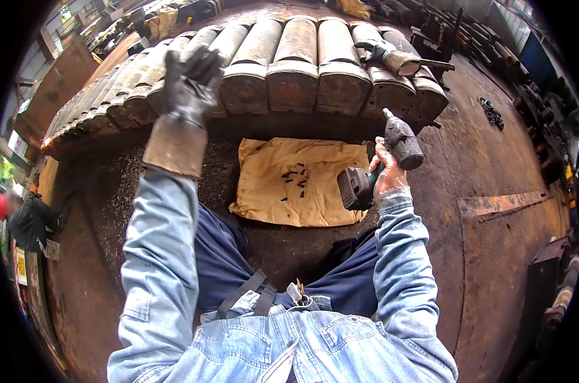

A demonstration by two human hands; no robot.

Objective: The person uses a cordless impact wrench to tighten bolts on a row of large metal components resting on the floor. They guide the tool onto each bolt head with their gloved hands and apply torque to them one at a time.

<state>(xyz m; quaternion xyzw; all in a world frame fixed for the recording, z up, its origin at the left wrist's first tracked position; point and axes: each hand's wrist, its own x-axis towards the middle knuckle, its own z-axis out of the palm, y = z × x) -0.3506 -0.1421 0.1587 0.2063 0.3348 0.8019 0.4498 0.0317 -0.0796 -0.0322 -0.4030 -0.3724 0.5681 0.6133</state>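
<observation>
My left hand [193,89], in a dark work glove with a tan cuff, is raised with its fingers apart in front of a row of rusty, rounded steel segments [292,86]. It holds nothing; whether it touches the steel I cannot tell. My right hand [389,173], without a dark glove, grips a cordless impact wrench [402,143] by its handle. The wrench's nose points up and away, toward the right end of the row, and its black battery [356,189] sticks out to the left. A loose dark glove [391,57] with a pale cuff lies on top of the segments.
Between my knees and the row, a flattened tan paper sack [257,185] carries several small dark pieces [296,175]. A dark chain-like heap [491,113] lies on the floor at right. Metal stock and bars [487,48] line the far right; a person [31,220] shows at the left edge.
</observation>
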